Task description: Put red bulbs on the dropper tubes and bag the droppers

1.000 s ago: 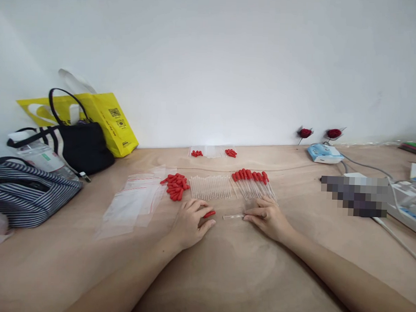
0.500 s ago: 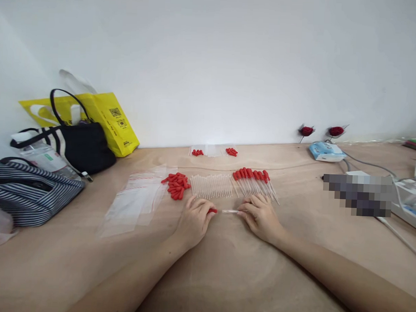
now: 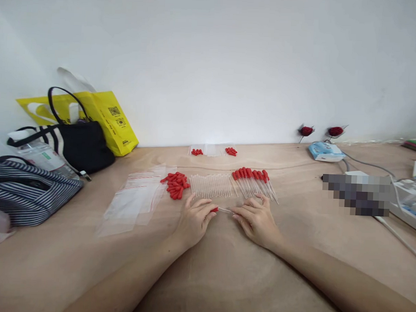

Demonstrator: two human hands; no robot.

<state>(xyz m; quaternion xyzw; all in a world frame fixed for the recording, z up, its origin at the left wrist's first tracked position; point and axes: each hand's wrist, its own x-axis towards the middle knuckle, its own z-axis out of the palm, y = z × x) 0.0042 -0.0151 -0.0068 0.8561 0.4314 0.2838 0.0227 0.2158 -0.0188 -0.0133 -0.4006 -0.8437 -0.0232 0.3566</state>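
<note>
My left hand (image 3: 196,220) pinches a red rubber dropper bulb (image 3: 214,210) between thumb and fingers. Facing it, my right hand (image 3: 256,221) is closed on a thin clear dropper tube (image 3: 225,210), whose left end meets the bulb; how far it sits inside is hidden. Beyond my hands lies a row of clear tubes (image 3: 211,185). Left of the row is a pile of loose red bulbs (image 3: 175,185). To its right, several droppers with red bulbs on them (image 3: 253,178) lie side by side, bulbs away from me.
Clear zip bags (image 3: 133,198) lie at left, and small bags with red bulbs (image 3: 213,150) lie near the wall. Striped (image 3: 37,199), black (image 3: 80,146) and yellow bags (image 3: 116,124) stand far left. A tissue pack (image 3: 326,152), cables and a power strip (image 3: 411,206) are at right.
My right hand has moved left with the tube, closing the gap, so the tube's end now meets the red bulb in my left hand. The left hand has barely moved.
</note>
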